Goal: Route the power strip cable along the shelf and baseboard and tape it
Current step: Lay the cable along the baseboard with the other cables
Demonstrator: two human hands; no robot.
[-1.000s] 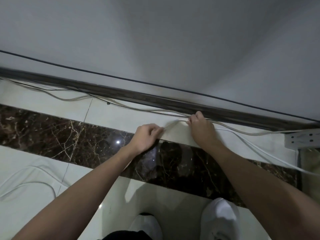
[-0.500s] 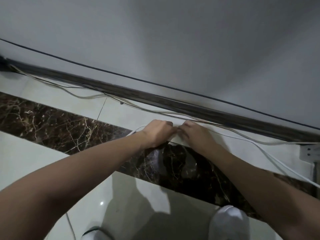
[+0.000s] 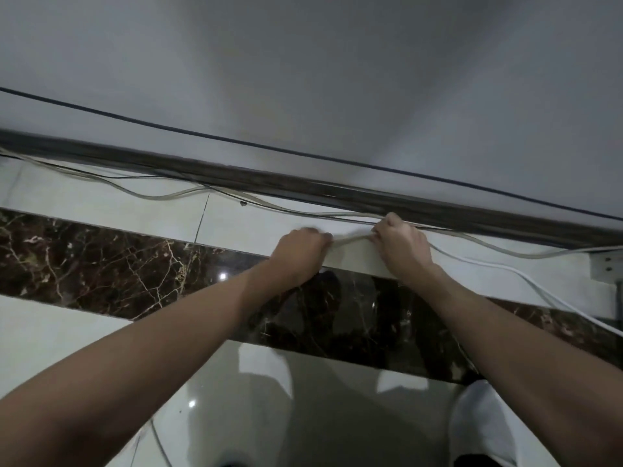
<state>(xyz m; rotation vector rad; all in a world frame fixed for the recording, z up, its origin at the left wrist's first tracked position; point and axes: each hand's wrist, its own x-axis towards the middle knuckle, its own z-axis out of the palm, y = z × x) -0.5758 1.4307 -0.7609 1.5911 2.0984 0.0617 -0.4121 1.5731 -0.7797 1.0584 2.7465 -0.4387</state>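
A white power strip cable [image 3: 351,238] runs between my two hands, a short way in front of the dark baseboard [image 3: 303,190]. My left hand [image 3: 300,252] is closed on the cable at its left end. My right hand [image 3: 401,246] pinches it close to the baseboard. From my right hand the cable continues right across the floor [image 3: 526,276] toward the power strip [image 3: 606,269] at the right edge. No tape is visible.
A beige cable [image 3: 161,197] and a thin black wire lie along the baseboard. A black wire [image 3: 236,141] runs across the grey wall. A dark marble band [image 3: 101,261] crosses the pale floor tiles. White shoes [image 3: 482,423] show at the bottom right.
My hands were touching half a second ago; now they are apart again with cable stretched between them. The view has shifted, with the baseboard now higher on the right.
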